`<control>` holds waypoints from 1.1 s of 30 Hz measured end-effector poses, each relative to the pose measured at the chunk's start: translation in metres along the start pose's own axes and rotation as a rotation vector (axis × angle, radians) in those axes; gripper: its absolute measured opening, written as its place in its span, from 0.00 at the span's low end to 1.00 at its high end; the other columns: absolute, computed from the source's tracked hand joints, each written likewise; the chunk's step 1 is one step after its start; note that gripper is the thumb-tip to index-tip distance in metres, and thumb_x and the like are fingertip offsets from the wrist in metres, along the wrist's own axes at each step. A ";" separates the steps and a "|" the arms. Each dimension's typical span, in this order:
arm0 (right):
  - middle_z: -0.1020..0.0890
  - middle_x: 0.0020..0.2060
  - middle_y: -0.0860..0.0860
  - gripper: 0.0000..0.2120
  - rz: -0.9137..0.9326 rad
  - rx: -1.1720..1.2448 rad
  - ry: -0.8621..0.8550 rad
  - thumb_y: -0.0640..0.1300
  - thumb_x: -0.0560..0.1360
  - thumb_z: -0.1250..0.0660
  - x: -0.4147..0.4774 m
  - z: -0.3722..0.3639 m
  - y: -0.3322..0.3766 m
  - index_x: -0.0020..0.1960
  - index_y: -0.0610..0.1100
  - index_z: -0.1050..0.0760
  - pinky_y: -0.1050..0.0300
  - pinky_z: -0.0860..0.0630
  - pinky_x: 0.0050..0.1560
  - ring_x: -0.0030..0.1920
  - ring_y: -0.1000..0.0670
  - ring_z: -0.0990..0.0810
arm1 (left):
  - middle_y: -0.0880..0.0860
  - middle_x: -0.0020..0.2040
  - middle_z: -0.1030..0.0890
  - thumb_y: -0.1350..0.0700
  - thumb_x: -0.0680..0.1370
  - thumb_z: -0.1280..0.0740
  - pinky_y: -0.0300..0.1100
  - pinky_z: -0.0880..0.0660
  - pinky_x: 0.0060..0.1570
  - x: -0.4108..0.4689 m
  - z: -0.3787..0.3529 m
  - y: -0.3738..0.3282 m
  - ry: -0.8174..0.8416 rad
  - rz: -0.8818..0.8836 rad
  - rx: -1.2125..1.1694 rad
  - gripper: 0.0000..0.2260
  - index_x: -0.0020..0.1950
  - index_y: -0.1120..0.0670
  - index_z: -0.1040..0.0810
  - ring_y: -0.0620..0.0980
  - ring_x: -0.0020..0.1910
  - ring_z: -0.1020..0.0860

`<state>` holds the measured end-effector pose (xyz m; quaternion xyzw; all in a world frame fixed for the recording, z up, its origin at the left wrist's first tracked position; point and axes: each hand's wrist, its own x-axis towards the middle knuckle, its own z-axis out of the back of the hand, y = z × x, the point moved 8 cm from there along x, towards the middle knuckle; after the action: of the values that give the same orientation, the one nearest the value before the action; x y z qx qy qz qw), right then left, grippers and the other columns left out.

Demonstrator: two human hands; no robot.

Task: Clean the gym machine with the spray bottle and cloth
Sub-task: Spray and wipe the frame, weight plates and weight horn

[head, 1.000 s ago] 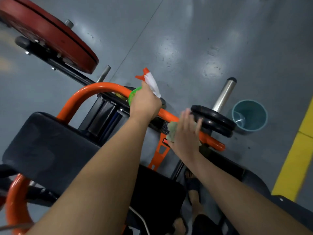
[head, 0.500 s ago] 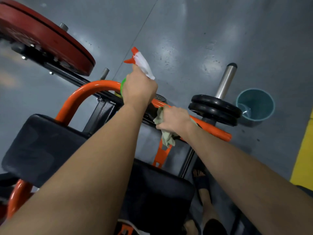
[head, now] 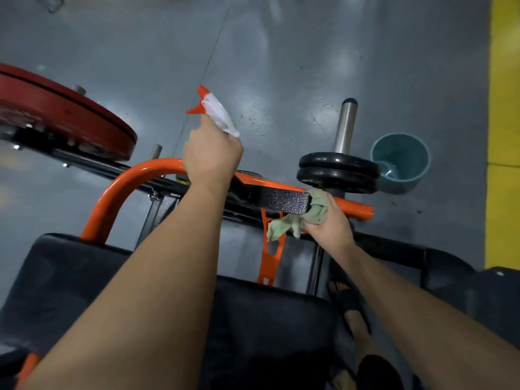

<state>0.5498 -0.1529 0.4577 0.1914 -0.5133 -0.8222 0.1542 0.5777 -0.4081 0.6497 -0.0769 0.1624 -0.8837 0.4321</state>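
Note:
My left hand (head: 211,154) grips a spray bottle (head: 216,112) with a white head and an orange nozzle, held above the gym machine's orange bar (head: 132,180); the bottle's body is hidden behind the hand. My right hand (head: 330,222) holds a pale green cloth (head: 315,211) bunched against the right end of the bar, beside a black textured block (head: 284,202). A loose end of the cloth hangs down to the left.
A red weight plate (head: 64,114) sits at the left. Two black plates (head: 337,173) ride on a steel sleeve (head: 345,125) at the right, next to a teal bucket (head: 401,161). Black pads (head: 70,277) lie below. A yellow floor stripe (head: 502,130) runs at right.
My right hand has slid the cloth to the right along the orange bar, uncovering the black textured block. My left hand with the spray bottle has stayed above the bar.

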 end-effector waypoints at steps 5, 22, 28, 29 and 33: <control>0.21 0.57 0.55 0.25 -0.284 -0.215 0.122 0.63 0.69 0.31 0.000 -0.006 -0.093 0.64 0.58 0.29 0.47 0.23 0.62 0.59 0.50 0.21 | 0.65 0.51 0.19 0.52 0.79 0.37 0.57 0.22 0.53 -0.003 -0.004 -0.010 0.006 -0.117 0.157 0.19 0.67 0.58 0.31 0.68 0.51 0.20; 0.27 0.70 0.46 0.32 -0.008 -0.174 -0.200 0.39 0.73 0.28 -0.020 -0.008 -0.029 0.75 0.41 0.34 0.53 0.33 0.74 0.72 0.47 0.29 | 0.61 0.43 0.17 0.35 0.80 0.42 0.57 0.21 0.47 0.004 -0.014 -0.006 0.035 -0.161 0.145 0.23 0.57 0.55 0.27 0.67 0.46 0.18; 0.22 0.63 0.48 0.31 -0.534 -0.167 -0.061 0.53 0.71 0.28 -0.021 -0.012 -0.189 0.71 0.48 0.33 0.44 0.22 0.62 0.62 0.44 0.21 | 0.64 0.48 0.18 0.41 0.83 0.40 0.56 0.27 0.48 0.003 -0.010 -0.008 0.004 -0.172 0.240 0.19 0.58 0.57 0.26 0.71 0.50 0.22; 0.22 0.62 0.50 0.32 -0.578 -0.168 -0.003 0.57 0.70 0.28 -0.017 -0.010 -0.199 0.70 0.49 0.32 0.44 0.22 0.61 0.61 0.44 0.21 | 0.65 0.48 0.18 0.41 0.83 0.40 0.56 0.28 0.48 0.004 -0.011 -0.008 0.001 -0.168 0.254 0.20 0.58 0.58 0.26 0.71 0.51 0.22; 0.27 0.67 0.48 0.35 -0.689 -0.392 0.266 0.59 0.71 0.26 0.001 -0.010 -0.244 0.72 0.47 0.33 0.48 0.28 0.64 0.64 0.44 0.26 | 0.64 0.47 0.17 0.41 0.83 0.41 0.55 0.25 0.50 0.008 -0.012 -0.003 -0.001 -0.146 0.262 0.20 0.58 0.58 0.27 0.72 0.50 0.22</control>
<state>0.5397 -0.0572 0.2331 0.4237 -0.2288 -0.8759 -0.0316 0.5674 -0.4095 0.6398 -0.0318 0.0394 -0.9265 0.3730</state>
